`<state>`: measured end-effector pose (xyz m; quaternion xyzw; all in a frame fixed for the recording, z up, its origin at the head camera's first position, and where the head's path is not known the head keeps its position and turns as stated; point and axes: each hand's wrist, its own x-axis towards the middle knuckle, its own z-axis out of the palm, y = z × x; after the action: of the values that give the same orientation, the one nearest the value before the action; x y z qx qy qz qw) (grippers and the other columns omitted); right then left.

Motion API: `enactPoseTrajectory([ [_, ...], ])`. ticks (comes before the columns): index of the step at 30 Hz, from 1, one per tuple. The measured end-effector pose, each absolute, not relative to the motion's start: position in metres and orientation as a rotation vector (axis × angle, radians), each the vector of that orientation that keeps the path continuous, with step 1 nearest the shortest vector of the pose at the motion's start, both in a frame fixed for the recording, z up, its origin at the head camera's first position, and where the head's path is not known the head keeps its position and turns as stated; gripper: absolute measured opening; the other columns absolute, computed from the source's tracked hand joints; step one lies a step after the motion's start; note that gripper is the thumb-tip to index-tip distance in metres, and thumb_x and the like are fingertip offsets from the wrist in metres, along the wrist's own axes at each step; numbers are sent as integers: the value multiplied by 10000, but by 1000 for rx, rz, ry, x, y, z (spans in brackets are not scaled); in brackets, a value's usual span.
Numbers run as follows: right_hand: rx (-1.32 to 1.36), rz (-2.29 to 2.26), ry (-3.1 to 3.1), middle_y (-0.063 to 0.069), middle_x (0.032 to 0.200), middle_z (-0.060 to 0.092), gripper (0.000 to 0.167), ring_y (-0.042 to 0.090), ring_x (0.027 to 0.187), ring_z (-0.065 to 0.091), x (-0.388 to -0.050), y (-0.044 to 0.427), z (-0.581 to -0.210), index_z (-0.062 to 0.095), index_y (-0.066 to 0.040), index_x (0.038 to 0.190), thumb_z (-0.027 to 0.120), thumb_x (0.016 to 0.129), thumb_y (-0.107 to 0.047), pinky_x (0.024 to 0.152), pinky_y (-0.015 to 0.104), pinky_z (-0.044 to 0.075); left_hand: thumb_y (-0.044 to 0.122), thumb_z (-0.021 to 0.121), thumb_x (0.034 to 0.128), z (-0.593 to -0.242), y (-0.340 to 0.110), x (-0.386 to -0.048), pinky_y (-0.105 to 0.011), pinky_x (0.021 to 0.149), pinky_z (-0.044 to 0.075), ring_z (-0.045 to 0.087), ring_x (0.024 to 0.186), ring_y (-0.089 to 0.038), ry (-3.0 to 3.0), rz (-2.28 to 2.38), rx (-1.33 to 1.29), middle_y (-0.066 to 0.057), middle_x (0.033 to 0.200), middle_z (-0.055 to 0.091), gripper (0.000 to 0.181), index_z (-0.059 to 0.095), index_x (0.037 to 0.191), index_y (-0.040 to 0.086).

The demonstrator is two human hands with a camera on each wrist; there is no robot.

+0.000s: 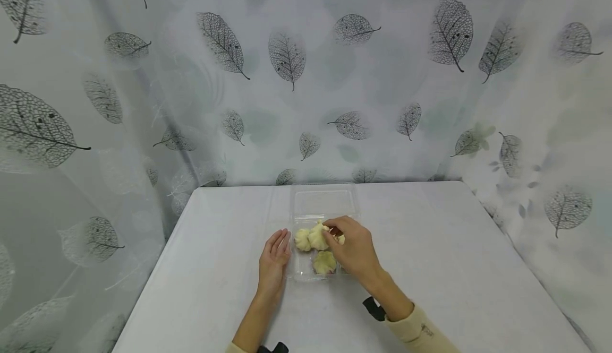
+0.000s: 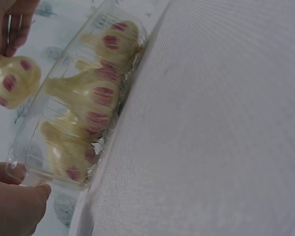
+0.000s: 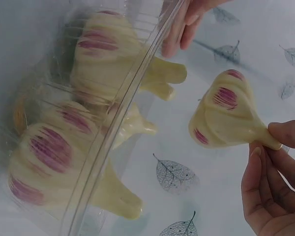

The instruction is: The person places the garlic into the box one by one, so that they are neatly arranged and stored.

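Between thumb and fingertips my right hand [image 1: 353,247] pinches a garlic bulb [image 3: 226,113] by its stem. This bulb is cream with purple streaks and hangs above a clear plastic box [image 1: 303,274], apart from the bulbs inside. Several similar bulbs sit in the box, among them a front one [image 1: 324,263] and a left one [image 1: 302,240]; their stems point up in the right wrist view. My left hand [image 1: 274,260] rests against the box's left side with its fingers fairly straight. In the left wrist view, its thumb [image 2: 43,189] touches the box near a corner.
The box's clear lid [image 1: 325,203] lies folded open toward the back of the table. A white cloth covers the table [image 1: 229,247]. Behind and at both sides hang pale curtains [image 1: 315,77] printed with dark leaves.
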<state>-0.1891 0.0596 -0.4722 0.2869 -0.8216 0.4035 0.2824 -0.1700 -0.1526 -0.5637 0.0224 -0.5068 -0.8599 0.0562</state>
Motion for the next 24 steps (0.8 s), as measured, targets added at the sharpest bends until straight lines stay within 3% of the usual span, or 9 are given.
enactPoseTrajectory([
  [12, 855, 1134, -2186, 67, 914, 735, 194, 180, 753, 720, -187, 43, -486, 755, -13, 987, 853, 823, 17, 612, 280, 643, -187, 399, 997, -565, -153, -169, -293, 1237, 323, 260, 1569, -309, -1554, -2599, 43, -222, 1671, 270, 629, 239, 1589, -46],
  [24, 923, 1069, -2239, 44, 928, 731, 177, 174, 796, 716, -182, 31, -499, 768, -41, 985, 854, 834, -4, 682, 286, 645, -161, 428, 1017, -568, -153, -169, -323, 1250, 304, 265, 1568, -302, -1555, -2596, 26, -215, 1673, 271, 611, 245, 1588, -40],
])
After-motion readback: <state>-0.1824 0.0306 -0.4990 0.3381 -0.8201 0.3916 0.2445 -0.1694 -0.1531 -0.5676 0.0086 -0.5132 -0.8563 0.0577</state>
